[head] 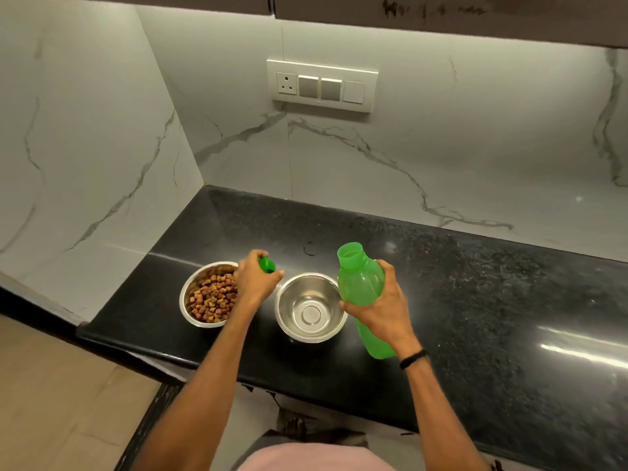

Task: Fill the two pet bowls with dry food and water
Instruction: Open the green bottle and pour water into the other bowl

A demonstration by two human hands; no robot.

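Observation:
Two steel bowls stand side by side on the black counter. The left bowl (190,294) holds brown dry food. The right bowl (310,307) has nothing in it. My right hand (377,311) grips a green plastic bottle (360,283), uncapped, tilted slightly with its mouth up and leaning toward the right bowl. My left hand (255,279) hovers between the bowls, closed around the green bottle cap (266,265).
The black granite counter (475,300) runs to the right along a white marble wall, with a corner wall at the left. A switch panel (322,85) sits on the back wall. The counter's front edge lies just below the bowls.

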